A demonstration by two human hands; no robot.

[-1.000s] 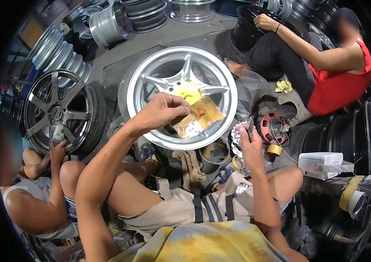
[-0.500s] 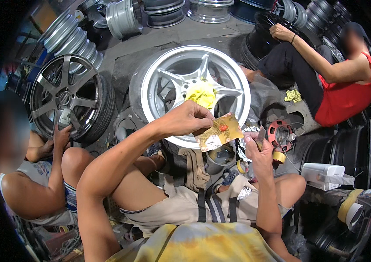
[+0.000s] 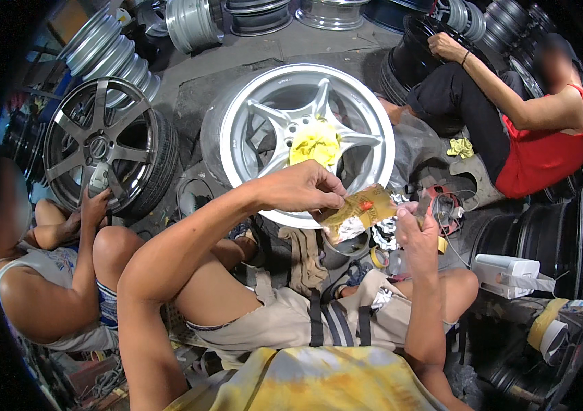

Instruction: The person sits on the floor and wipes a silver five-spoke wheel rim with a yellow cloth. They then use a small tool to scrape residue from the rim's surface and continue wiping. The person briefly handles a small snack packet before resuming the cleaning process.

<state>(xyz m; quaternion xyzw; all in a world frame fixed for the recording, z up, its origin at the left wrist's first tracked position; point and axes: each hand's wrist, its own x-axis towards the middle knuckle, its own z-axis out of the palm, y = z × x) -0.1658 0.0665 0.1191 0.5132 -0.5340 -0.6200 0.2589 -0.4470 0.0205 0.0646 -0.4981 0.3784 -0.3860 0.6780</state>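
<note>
My left hand (image 3: 308, 188) pinches the left edge of a piece of brown sandpaper (image 3: 377, 214), its printed back facing up. On the sheet lie a small orange-red dab (image 3: 366, 205) and a white pasty smear (image 3: 351, 229). At the sheet's right edge is my right hand (image 3: 416, 229), closed with thumb and fingers together on a small metal scraper blade, now mostly hidden. Beyond my hands a silver spoked wheel rim (image 3: 234, 161) lies face up, and a crumpled yellow cloth (image 3: 314, 142) rests on its hub.
One person (image 3: 51, 288) sits at left by a dark wheel (image 3: 101, 147), holding a grey tool. At right another person in red (image 3: 545, 154) handles a black rim. A white box-shaped device (image 3: 507, 276) and a red reel (image 3: 440, 209) are near my right knee. Several rims line the back.
My right hand has turned and lifted slightly, so the blade no longer shows plainly. My left hand and the sandpaper have shifted a little to the right.
</note>
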